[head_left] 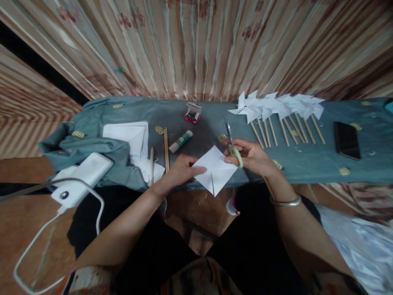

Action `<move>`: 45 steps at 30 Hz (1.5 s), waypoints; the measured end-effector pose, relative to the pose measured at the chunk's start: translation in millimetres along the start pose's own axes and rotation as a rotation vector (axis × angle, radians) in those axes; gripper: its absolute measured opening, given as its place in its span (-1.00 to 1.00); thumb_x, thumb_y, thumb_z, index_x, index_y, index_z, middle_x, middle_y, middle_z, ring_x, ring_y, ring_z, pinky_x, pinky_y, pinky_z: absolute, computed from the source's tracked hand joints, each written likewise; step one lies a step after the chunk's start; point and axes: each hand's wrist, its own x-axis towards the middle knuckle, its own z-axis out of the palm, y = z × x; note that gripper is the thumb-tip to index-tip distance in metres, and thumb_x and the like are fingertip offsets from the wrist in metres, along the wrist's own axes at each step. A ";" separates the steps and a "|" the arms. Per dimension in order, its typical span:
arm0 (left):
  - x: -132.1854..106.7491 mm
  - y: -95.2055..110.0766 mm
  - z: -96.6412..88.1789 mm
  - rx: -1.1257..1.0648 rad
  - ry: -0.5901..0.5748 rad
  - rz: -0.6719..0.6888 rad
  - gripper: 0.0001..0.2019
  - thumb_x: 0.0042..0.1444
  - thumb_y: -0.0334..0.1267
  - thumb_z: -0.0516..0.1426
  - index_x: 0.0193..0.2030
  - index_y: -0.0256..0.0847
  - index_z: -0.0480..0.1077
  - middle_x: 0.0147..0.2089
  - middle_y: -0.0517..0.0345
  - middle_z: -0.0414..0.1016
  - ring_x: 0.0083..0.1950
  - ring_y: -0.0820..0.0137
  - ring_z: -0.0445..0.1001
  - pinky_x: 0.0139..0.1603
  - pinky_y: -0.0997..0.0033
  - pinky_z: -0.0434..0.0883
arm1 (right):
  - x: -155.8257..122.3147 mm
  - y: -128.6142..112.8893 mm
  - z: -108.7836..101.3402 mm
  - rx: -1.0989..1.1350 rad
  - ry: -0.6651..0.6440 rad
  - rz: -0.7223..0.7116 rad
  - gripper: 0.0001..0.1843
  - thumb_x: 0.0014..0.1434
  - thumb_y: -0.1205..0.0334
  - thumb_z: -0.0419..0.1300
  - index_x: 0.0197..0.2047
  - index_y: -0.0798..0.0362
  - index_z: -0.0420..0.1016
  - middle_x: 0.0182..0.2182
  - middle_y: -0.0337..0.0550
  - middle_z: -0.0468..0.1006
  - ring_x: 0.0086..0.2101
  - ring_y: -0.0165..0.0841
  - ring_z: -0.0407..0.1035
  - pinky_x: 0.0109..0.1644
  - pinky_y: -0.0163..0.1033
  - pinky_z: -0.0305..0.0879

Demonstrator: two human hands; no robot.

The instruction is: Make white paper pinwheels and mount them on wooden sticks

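Note:
Between my hands is a square sheet of white paper (216, 170), turned cornerwise, with a slit running up from its bottom corner. My left hand (184, 168) pinches its left corner, thumb on top. My right hand (250, 155) has a pair of scissors (235, 153) with pale green handles, blades pointing up and away from the paper. The right thumb also touches the paper's right corner. Beyond the sheet lie a glue stick (181, 141) and a small red box (192, 114), its lid up and small dark items inside.
Several white paper pinwheels (278, 106) on sticks lie in a row at the back right, with a black phone (346, 140) beyond. At left are stacked paper (125, 137), wooden sticks (166, 147), a pencil-like stick (151, 166) and a white power bank (84, 178) with a cable.

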 end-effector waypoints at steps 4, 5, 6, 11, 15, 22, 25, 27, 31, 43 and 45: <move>2.2 1.7 -1.5 0.002 0.042 -0.020 -0.79 -0.24 -0.18 0.35 -0.50 -0.29 0.55 -0.57 0.21 0.49 -0.53 0.45 0.37 -0.50 0.49 0.28 | 4.5 0.5 8.8 0.021 -0.069 0.073 -0.45 -0.29 0.14 0.50 -0.18 0.09 0.52 -0.53 -0.33 0.50 -0.51 -0.48 0.33 -0.42 -0.34 0.26; 3.3 3.0 -1.7 -0.050 0.090 -0.011 -0.78 -0.25 -0.18 0.36 -0.48 -0.29 0.55 -0.53 0.19 0.51 -0.51 0.43 0.40 -0.47 0.48 0.31 | 5.9 1.5 10.6 0.034 -0.049 0.064 -0.47 -0.29 0.14 0.49 -0.20 0.09 0.51 -0.55 -0.35 0.49 -0.52 -0.48 0.32 -0.42 -0.34 0.25; 4.3 4.6 -1.7 -0.127 0.141 0.012 -0.75 -0.26 -0.17 0.37 -0.44 -0.28 0.55 -0.48 0.16 0.54 -0.46 0.41 0.43 -0.42 0.46 0.34 | 7.6 2.7 12.5 0.049 -0.016 0.046 -0.48 -0.29 0.14 0.49 -0.21 0.09 0.51 -0.56 -0.36 0.48 -0.53 -0.48 0.30 -0.43 -0.34 0.24; 1.9 11.7 5.8 -0.524 0.188 0.126 -0.56 -0.12 0.02 0.32 -0.13 -0.18 0.53 -0.11 0.02 0.58 -0.12 0.30 0.51 -0.17 0.39 0.40 | 18.7 10.2 25.7 0.139 0.315 -0.077 -0.51 -0.27 0.06 0.45 -0.25 0.04 0.48 -0.57 -0.38 0.45 -0.54 -0.47 0.26 -0.43 -0.32 0.22; -5.9 9.1 20.7 -0.510 0.108 0.069 -0.56 -0.13 0.01 0.33 -0.13 -0.16 0.52 -0.02 0.03 0.55 -0.05 0.27 0.49 -0.08 0.35 0.38 | 27.3 14.4 39.0 0.181 0.463 -0.108 -0.50 -0.26 0.03 0.44 -0.24 0.01 0.45 -0.57 -0.39 0.43 -0.53 -0.46 0.26 -0.41 -0.32 0.23; -5.5 5.5 34.3 -0.452 0.198 0.045 -0.62 -0.15 -0.06 0.33 -0.23 -0.27 0.52 -0.04 -0.02 0.56 0.05 0.19 0.46 0.04 0.26 0.38 | 31.7 15.0 66.2 0.288 0.390 -0.057 -0.44 -0.33 0.07 0.47 -0.22 0.02 0.45 -0.51 -0.33 0.52 -0.47 -0.41 0.37 -0.37 -0.29 0.32; -4.9 6.0 29.2 -0.522 0.301 0.017 -0.58 -0.17 -0.14 0.33 -0.14 -0.25 0.49 -0.03 0.01 0.55 0.00 0.22 0.48 -0.03 0.28 0.43 | 31.3 13.8 72.6 0.326 0.375 -0.032 -0.44 -0.37 0.09 0.48 -0.26 0.00 0.44 -0.47 -0.31 0.55 -0.46 -0.39 0.39 -0.36 -0.28 0.36; -4.3 5.6 24.6 -0.531 0.343 0.015 -0.59 -0.18 -0.18 0.33 -0.13 -0.24 0.48 -0.06 0.02 0.57 -0.05 0.24 0.50 -0.08 0.30 0.45 | 30.3 13.6 74.4 0.373 0.350 -0.018 -0.46 -0.37 0.11 0.49 -0.27 0.01 0.45 -0.43 -0.29 0.58 -0.45 -0.39 0.40 -0.34 -0.27 0.38; -0.8 3.1 17.7 -0.520 0.380 0.045 -0.57 -0.19 -0.19 0.33 -0.12 -0.25 0.46 -0.06 0.01 0.57 -0.05 0.25 0.50 -0.10 0.31 0.46 | 27.6 15.0 76.3 0.461 0.284 0.011 -0.51 -0.36 0.16 0.51 -0.31 0.03 0.48 -0.47 -0.30 0.58 -0.47 -0.41 0.41 -0.36 -0.30 0.37; 7.1 7.4 1.4 -0.398 0.439 0.134 -0.68 -0.15 -0.20 0.30 -0.22 -0.25 0.48 -0.21 0.05 0.56 -0.29 0.33 0.48 -0.40 0.42 0.38 | 15.5 17.0 71.2 0.250 0.069 -0.026 -0.48 -0.18 -0.10 0.43 -0.23 0.05 0.50 -0.47 -0.25 0.53 -0.48 -0.43 0.36 -0.40 -0.32 0.32; 8.7 11.1 -6.2 -0.395 0.496 0.164 -0.66 -0.16 -0.20 0.30 -0.19 -0.24 0.48 -0.21 0.05 0.56 -0.27 0.31 0.49 -0.37 0.40 0.40 | 5.5 18.4 69.2 0.184 -0.027 -0.008 -0.45 -0.11 -0.16 0.38 -0.18 0.07 0.50 -0.47 -0.24 0.51 -0.48 -0.44 0.35 -0.44 -0.35 0.26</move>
